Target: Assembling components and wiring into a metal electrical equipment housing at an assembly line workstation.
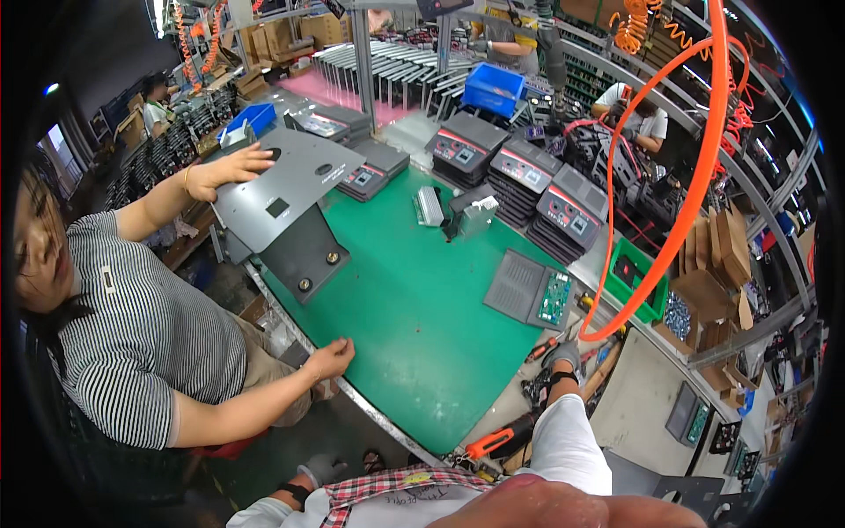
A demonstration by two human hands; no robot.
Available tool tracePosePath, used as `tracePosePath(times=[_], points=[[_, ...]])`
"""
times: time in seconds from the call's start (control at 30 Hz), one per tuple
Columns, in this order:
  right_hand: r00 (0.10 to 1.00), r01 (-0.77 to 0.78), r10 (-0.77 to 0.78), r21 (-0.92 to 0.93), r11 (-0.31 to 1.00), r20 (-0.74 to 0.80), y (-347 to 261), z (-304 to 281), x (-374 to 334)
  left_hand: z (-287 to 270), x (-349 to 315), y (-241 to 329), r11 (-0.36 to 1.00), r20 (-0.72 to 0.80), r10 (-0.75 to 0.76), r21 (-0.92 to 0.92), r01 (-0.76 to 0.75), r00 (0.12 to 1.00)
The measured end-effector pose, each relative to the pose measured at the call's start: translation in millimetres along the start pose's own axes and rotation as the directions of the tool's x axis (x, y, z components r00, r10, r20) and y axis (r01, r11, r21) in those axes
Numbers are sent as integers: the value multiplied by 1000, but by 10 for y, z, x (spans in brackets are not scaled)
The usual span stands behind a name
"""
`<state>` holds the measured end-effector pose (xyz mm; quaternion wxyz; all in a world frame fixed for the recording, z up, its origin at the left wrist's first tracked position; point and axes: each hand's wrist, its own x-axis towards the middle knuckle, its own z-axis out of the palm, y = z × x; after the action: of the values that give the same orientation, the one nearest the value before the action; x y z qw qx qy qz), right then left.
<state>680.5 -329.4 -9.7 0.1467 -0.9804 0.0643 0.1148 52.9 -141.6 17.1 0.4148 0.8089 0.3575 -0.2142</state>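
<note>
Head view: I've got the red screwdriver (540, 349) at the bench's (414, 352) right side, just beside my right hand (562, 355). Looks light, stiff, sturdy; I'd take the handle. Right arm (572, 431) stretched forward, left hand (322, 470) low by the body. Spread or pinching? Can't tell for either.

Everything is pointing to a factory assembly workshop. Stacks of matching grey casings (519, 172) are lining the far edge of the green-topped table (414, 282), and near its right edge 1 opened casing (510, 283) is exposing a circuit board (555, 297). Hand tools (540, 350) are lying along that edge, with an orange hose (711, 141) hanging above. Farther off, coiled orange lines (632, 33) are dangling, cardboard boxes (726, 251) are standing, and people (651, 128) are occupying other stations.
</note>
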Motion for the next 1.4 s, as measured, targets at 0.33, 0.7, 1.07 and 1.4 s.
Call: tracePosePath(times=[0.33, 0.7, 1.07, 1.4], points=[[937, 274, -284, -75, 959, -201, 269, -1246, -538, -731, 127, 1467, 922, 124, 388, -64, -383, 913], [475, 704, -820, 422, 571, 318, -118, -1843, -3190, -921, 238, 3180, 639, 325, 654, -721, -269, 683], [123, 609, -685, 491, 623, 718, -233, -1300, -2757, -731, 542, 2741, 796, 152, 406, -544, -267, 901], [-203, 355, -978, -926, -128, 57, -1557, -4439, 508, -659, 1287, 2025, 934, -111, 340, -75, -349, 934]])
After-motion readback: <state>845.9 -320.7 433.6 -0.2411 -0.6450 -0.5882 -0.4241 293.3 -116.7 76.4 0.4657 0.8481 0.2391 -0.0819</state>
